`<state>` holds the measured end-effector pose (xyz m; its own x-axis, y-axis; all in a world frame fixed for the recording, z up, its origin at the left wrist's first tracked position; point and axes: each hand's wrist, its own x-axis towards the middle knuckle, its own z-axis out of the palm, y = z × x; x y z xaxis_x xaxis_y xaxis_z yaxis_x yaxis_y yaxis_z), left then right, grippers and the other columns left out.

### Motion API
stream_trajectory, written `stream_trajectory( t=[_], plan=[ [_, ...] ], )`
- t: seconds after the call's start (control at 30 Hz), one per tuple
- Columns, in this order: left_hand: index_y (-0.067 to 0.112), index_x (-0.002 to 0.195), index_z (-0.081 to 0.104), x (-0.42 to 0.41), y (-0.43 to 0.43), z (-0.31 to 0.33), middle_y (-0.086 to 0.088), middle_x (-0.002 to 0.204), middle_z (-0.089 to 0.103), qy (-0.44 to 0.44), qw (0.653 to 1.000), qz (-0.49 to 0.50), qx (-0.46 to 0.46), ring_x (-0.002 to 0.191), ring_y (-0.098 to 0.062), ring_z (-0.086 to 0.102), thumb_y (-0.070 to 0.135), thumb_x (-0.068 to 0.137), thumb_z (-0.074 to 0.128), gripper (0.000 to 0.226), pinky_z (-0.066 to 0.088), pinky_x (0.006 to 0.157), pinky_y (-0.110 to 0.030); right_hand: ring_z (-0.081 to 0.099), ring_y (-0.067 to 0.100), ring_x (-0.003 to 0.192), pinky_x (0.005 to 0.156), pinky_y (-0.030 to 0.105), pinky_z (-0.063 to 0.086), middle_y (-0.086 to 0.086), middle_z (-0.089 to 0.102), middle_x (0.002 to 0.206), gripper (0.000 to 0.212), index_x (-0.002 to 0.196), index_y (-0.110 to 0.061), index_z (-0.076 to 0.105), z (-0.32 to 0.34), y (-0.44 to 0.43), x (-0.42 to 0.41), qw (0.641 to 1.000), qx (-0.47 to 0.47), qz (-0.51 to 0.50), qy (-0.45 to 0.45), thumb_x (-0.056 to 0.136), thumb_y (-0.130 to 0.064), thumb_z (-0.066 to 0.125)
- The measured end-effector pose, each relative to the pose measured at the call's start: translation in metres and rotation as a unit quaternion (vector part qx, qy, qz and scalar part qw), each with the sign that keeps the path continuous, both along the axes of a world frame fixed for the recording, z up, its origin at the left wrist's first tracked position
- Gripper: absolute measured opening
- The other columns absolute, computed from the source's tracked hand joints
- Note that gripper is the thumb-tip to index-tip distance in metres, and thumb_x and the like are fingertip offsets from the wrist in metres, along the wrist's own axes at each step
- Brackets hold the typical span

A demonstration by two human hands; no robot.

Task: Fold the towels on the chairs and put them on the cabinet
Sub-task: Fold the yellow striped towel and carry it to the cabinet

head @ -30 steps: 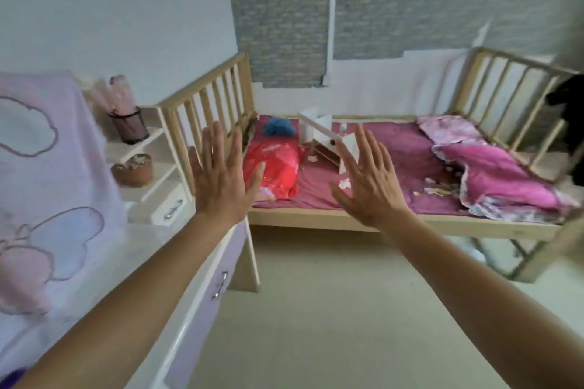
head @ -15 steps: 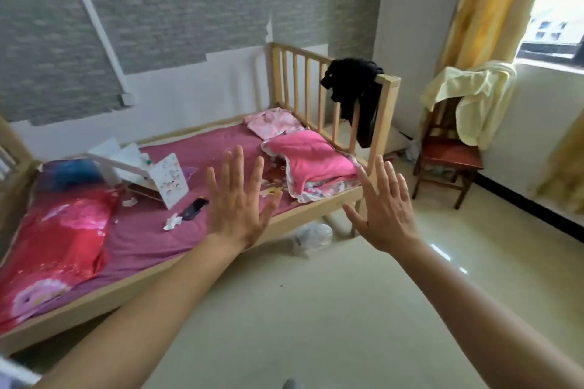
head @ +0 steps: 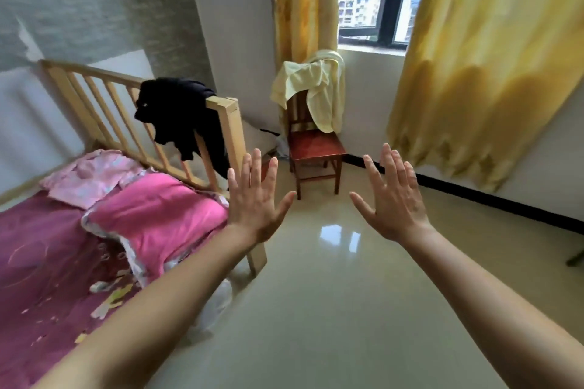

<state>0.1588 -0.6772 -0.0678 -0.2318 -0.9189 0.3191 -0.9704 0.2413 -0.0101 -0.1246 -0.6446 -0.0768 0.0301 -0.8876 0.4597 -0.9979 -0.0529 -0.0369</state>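
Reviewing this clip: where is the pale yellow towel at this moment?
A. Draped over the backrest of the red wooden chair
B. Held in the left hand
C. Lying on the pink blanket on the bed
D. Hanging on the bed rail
A: the pale yellow towel hangs over the backrest of the red wooden chair by the window, while the left hand and right hand are open and empty.

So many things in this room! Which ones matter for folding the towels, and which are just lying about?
Part of the job: pale yellow towel draped over the red wooden chair; left hand and right hand, both open and empty.

Just lying about: black garment on the bed rail; pink quilt; yellow curtains.
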Motion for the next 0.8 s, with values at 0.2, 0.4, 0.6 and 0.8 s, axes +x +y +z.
stream_trajectory(
  t=[0.2,0.4,0.6,0.8],
  plan=[
    [0.02,0.157,0.002,-0.114,-0.164,-0.016,-0.014,0.163,-0.013,-0.007,0.998,-0.055,0.011,0.151,-0.031,-0.008,0.07,0.094,0.015,0.081,0.002,0.119,-0.057,0.016,0.04,0.15,0.119,0.056,0.018,0.024,0.011,0.163,0.085,0.155,-0.011,0.031,-0.042,-0.129,-0.104,0.995,0.023,-0.081,-0.044,0.09,-0.066,0.032],
    [0.022,0.157,-0.003,-0.186,-0.332,-0.012,-0.012,0.163,-0.018,-0.014,0.999,-0.026,0.033,0.151,-0.03,-0.011,0.071,0.093,0.012,0.082,0.001,0.12,-0.057,0.013,0.039,0.151,0.12,0.055,0.017,0.023,0.006,0.164,0.09,0.157,-0.013,0.023,-0.044,-0.306,-0.175,0.992,0.063,-0.084,-0.067,0.089,-0.072,0.022],
    [0.022,0.156,-0.007,-0.209,-0.466,0.009,-0.013,0.163,-0.013,0.011,0.999,0.028,0.023,0.151,-0.029,-0.007,0.072,0.087,0.0,0.085,0.002,0.12,-0.055,0.016,0.037,0.151,0.12,0.053,0.02,0.022,0.009,0.164,0.084,0.157,-0.013,0.024,-0.02,-0.474,-0.198,0.994,0.098,-0.038,-0.036,0.094,-0.066,0.04],
    [0.025,0.154,-0.016,-0.222,-0.614,-0.017,-0.01,0.164,-0.015,0.068,0.993,0.08,0.061,0.151,-0.026,-0.009,0.068,0.094,0.014,0.08,0.0,0.121,-0.052,0.009,0.034,0.153,0.123,0.049,0.013,0.02,0.005,0.165,0.083,0.159,-0.013,0.016,-0.041,-0.638,-0.211,0.992,0.126,0.018,-0.003,0.096,-0.063,0.039]
  ],
)
